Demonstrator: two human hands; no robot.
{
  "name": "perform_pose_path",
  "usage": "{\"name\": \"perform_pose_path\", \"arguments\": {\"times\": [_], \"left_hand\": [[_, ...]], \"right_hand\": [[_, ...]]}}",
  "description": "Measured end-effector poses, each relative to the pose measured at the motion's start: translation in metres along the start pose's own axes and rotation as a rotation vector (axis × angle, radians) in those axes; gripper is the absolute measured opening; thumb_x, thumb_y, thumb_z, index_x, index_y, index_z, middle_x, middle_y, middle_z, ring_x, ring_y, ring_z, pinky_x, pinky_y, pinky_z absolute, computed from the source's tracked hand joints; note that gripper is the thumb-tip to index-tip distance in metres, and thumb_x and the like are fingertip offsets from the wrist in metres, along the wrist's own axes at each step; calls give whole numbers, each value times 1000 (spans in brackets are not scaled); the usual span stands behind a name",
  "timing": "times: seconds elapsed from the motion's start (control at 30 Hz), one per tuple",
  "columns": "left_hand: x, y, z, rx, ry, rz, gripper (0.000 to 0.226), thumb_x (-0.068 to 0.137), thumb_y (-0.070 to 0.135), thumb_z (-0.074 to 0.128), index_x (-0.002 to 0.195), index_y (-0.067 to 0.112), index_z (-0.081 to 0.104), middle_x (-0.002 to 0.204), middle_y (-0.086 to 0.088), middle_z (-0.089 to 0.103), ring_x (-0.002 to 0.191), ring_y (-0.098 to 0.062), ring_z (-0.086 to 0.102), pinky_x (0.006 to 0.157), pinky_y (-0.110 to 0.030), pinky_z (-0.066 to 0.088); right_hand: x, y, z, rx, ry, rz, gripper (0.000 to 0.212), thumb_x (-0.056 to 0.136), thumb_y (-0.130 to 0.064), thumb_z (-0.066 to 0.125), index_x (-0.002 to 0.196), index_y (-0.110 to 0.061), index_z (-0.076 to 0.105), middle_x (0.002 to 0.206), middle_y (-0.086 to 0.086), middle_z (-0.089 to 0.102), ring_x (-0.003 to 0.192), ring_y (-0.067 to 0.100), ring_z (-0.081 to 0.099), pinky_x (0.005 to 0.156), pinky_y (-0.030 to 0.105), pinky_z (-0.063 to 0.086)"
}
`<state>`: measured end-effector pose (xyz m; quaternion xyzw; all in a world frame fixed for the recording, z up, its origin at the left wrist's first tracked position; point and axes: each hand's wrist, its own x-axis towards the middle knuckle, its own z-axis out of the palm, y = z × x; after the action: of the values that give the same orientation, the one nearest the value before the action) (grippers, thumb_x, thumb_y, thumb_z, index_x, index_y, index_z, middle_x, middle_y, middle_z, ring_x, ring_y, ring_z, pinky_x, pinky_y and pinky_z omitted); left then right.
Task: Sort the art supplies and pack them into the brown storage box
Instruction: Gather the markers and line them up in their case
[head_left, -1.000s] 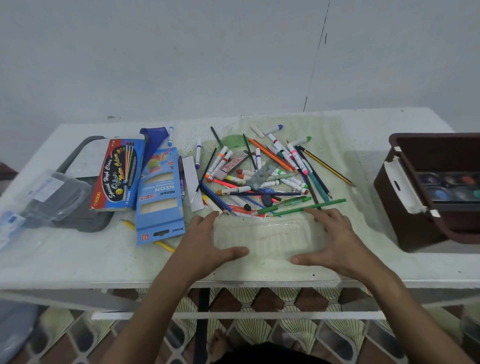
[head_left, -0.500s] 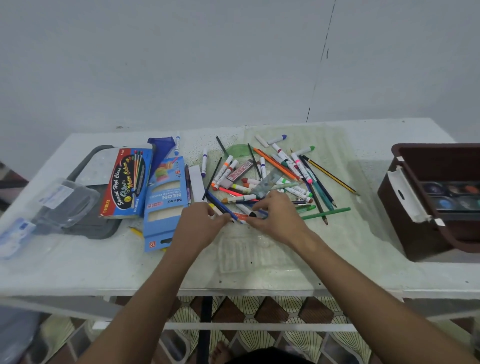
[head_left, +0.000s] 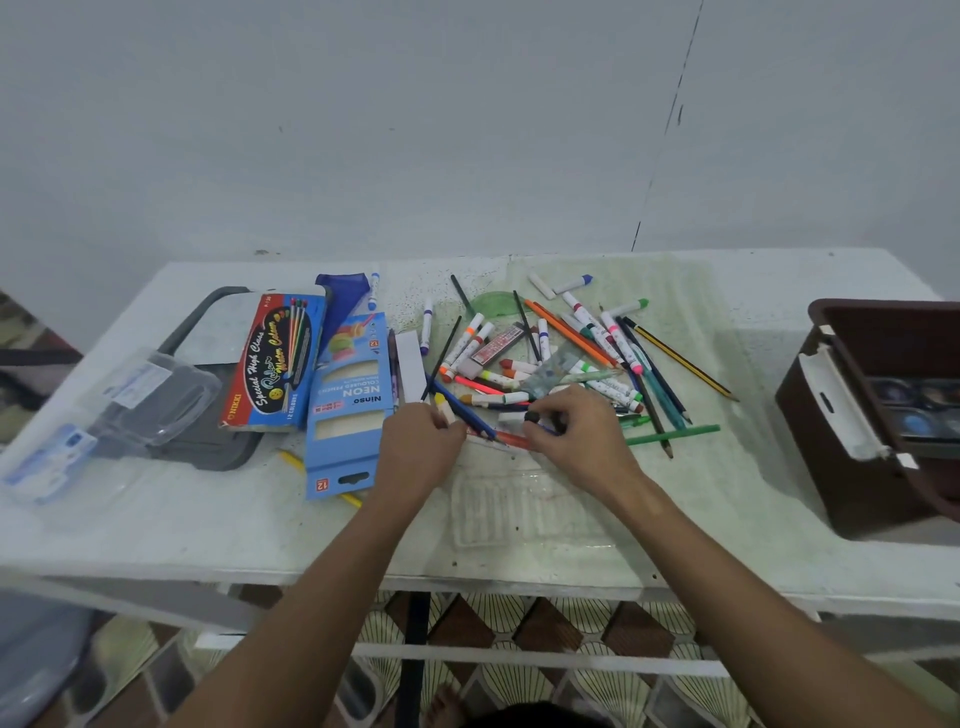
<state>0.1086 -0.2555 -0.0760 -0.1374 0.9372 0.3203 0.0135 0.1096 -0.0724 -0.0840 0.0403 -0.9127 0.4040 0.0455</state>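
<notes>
Both hands work at the near edge of a heap of markers and pencils on a white table.

The table (head_left: 156, 530) carries the brown storage box (head_left: 831, 467) well right of the hands, a paint palette (head_left: 914, 410) inside it. The blue Neon pencil box (head_left: 347, 410) lies just left of the left hand (head_left: 415, 447), whose fingers pinch a yellow-tipped marker (head_left: 443, 406). The right hand (head_left: 582, 436) curls narrowly around a small black-capped item (head_left: 534, 417); what it is cannot be told. The pile (head_left: 561, 358) spreads just beyond both hands.
</notes>
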Motion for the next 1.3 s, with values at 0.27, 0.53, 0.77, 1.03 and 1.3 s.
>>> {"name": "perform_pose_path", "arguments": {"times": [0.27,0.53,0.77,1.03,1.3], "left_hand": [[-25,1,-20,-29,-5,18,25,81,28,64,72,5,68,70,-8,67,65,-17,61,57,-28,49],[-81,-23,-40,-88,-208,-6,9,78,30,69,71,28,64,63,7,68,58,-5,65,60,-30,58],[-88,-30,-35,-257,-279,-51,17,80,28,71,94,19,65,58,-1,69,49,-15,65,50,-26,54],[-84,-35,-26,-291,-240,-28,15,83,33,70,93,24,65,61,0,68,45,-7,60,46,-22,51],[-81,-47,-20,-220,-211,16,11,81,44,69,86,35,64,69,4,68,61,-7,64,60,-34,58]], "right_hand": [[-33,-30,-18,502,-73,48,16,82,-5,70,85,-20,72,73,-15,71,73,-1,67,67,12,51],[-49,-38,4,452,-201,110,9,83,-10,67,86,-16,73,81,3,73,76,15,69,72,33,58],[-52,-32,15,270,-286,140,19,82,-30,74,94,-16,70,64,2,67,50,9,59,57,37,54],[-53,-30,27,134,-253,143,24,83,-35,72,92,-13,70,74,1,69,58,6,61,53,19,45],[-64,-23,17,86,-338,4,18,85,-23,71,98,-12,74,89,-3,69,80,9,63,75,27,54]]}}
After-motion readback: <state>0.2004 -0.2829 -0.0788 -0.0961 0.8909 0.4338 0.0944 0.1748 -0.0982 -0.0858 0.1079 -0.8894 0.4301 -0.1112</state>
